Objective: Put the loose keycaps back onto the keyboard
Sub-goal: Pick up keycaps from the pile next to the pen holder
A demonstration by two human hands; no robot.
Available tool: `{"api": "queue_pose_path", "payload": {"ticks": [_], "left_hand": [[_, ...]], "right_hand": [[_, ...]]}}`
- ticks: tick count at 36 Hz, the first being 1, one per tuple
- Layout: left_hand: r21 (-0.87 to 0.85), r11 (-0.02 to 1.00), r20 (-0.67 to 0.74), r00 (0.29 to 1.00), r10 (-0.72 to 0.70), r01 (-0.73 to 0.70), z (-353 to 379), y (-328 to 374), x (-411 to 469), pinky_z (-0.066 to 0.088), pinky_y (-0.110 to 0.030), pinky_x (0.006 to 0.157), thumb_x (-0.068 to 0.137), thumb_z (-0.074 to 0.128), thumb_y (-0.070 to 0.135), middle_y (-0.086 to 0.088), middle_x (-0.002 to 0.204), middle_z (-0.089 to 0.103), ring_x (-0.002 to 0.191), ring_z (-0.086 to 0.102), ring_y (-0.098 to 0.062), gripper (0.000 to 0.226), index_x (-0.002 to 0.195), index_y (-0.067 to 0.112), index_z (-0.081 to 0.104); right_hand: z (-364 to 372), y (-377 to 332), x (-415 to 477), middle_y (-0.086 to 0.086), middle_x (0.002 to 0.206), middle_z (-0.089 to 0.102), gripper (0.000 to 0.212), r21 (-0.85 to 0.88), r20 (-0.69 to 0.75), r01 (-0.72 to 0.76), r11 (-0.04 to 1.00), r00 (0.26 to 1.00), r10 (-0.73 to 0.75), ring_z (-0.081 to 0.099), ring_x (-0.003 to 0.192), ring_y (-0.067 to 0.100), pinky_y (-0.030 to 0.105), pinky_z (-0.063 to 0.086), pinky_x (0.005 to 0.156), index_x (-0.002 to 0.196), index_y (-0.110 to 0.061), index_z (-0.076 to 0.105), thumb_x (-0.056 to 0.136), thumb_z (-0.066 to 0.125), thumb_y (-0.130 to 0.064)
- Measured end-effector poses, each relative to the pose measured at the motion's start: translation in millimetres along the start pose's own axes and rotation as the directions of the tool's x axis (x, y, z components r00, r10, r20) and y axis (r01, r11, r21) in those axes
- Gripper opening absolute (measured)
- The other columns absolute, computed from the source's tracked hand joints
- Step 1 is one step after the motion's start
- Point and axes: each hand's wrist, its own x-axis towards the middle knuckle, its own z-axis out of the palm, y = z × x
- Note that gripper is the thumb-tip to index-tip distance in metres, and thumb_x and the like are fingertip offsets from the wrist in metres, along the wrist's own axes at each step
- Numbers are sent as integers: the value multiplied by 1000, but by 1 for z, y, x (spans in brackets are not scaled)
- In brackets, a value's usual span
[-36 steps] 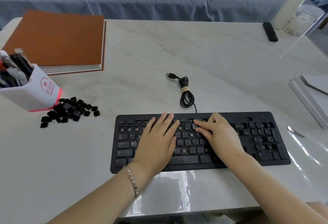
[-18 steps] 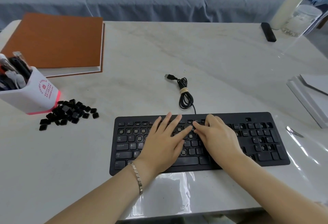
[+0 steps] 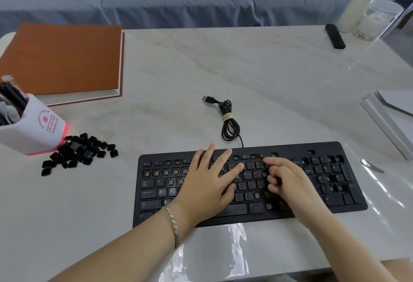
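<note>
Pale marble table [image 3: 268,76] — keyboard [image 3: 290,147] near edge, left hand [image 3: 207,190] flat and spread on it, right hand [image 3: 290,181] curled, forefinger on an upper key, cap beneath it or not I cannot tell; best press squarely down — loose keycaps [image 3: 78,154] heaped well left.

The keyboard [image 3: 321,147] is matt black plastic, its fitted keys faintly worn. Left of the keyboard, the loose keycaps [image 3: 78,152] are black plastic with a slight sheen. The tabletop [image 3: 268,76] looks like pale veined stone under a clear glossy film that wrinkles and glares in front of the keyboard. Behind the keyboard lies a black rubbery cable [image 3: 230,125]. The book [image 3: 62,58] has a matt brown cover, the pen holder [image 3: 33,131] smooth white plastic, the bracelet [image 3: 173,221] shiny metal links.
</note>
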Motion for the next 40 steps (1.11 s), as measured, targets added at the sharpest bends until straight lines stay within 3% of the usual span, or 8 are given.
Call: {"api": "queue_pose_path", "payload": {"ticks": [5, 11, 17, 22, 25, 29, 34, 40], "left_hand": [[14, 1000, -13, 1000, 14, -14, 3, 0, 1, 40, -55, 99, 84, 47, 33, -11, 130, 58, 120, 51, -42, 40, 119, 25, 64], [38, 999, -6, 1000, 19, -18, 2, -1, 2, 42, -56, 97, 84, 45, 33, -12, 129, 59, 118, 52, -43, 40, 116, 24, 66], [38, 999, 38, 999, -7, 6, -3, 2, 4, 43, -56, 96, 83, 41, 35, -10, 125, 61, 117, 54, -42, 40, 110, 27, 69], [-4, 1000, 50, 999, -3, 3, -5, -8, -6, 34, -45, 107, 89, 37, 39, -4, 134, 55, 129, 46, -32, 42, 124, 30, 59], [-60, 994, 29, 996, -89, 91, -7, -16, -18, 21, -37, 108, 91, 36, 36, -3, 138, 52, 133, 35, -21, 45, 132, 23, 50], [-46, 971, 24, 972, -234, 235, -12, -28, -33, 20, -38, 107, 91, 35, 37, -7, 139, 51, 133, 33, -20, 49, 132, 16, 52], [-29, 967, 38, 967, -250, 251, -13, -33, -38, 23, -41, 106, 90, 35, 37, -6, 140, 50, 134, 32, -20, 49, 129, 16, 56], [-46, 968, -15, 968, -249, 248, -11, -33, -39, 26, -43, 106, 90, 38, 35, -8, 138, 51, 132, 35, -21, 47, 127, 15, 58]], "right_hand": [[-5, 2, -4, 3, 70, 45, 43, 42, 106, -13, 999, 994, 8, 36, 55, 10, 18, 31, 46, 98, -11, 59, 91, 23, 12], [-5, 4, -4, 5, 72, 58, 25, -2, 106, 52, 999, 993, -51, 42, 54, 10, 23, 36, 55, 101, -16, 53, 95, 39, 4], [-4, 1, -12, 4, 72, 68, 14, 22, 87, 55, 998, 995, -56, 39, 53, 9, 14, 38, 48, 95, -13, 55, 94, 46, -1], [-3, -5, -21, 2, 62, 64, 13, 133, 83, 58, 989, 994, -70, 41, 48, 3, 12, 36, 44, 95, -8, 63, 91, 52, -2], [-2, -4, -25, 0, 63, 64, 14, 136, 97, 59, 989, 993, -72, 42, 49, 2, 12, 38, 46, 97, -11, 64, 91, 53, -4], [0, -6, -29, 2, 69, 65, 17, 220, 178, -17, 975, 984, -23, 44, 53, 4, 12, 41, 48, 101, -8, 64, 92, 50, -6], [8, -13, -35, 6, 74, 66, 20, 283, 267, -63, 957, 964, -16, 45, 55, 5, 13, 42, 49, 104, -3, 63, 91, 50, -3], [14, -24, -48, 7, 72, 69, 23, 233, 262, 60, 971, 957, -123, 43, 50, 5, 12, 42, 52, 103, -10, 63, 88, 51, 2]]}}
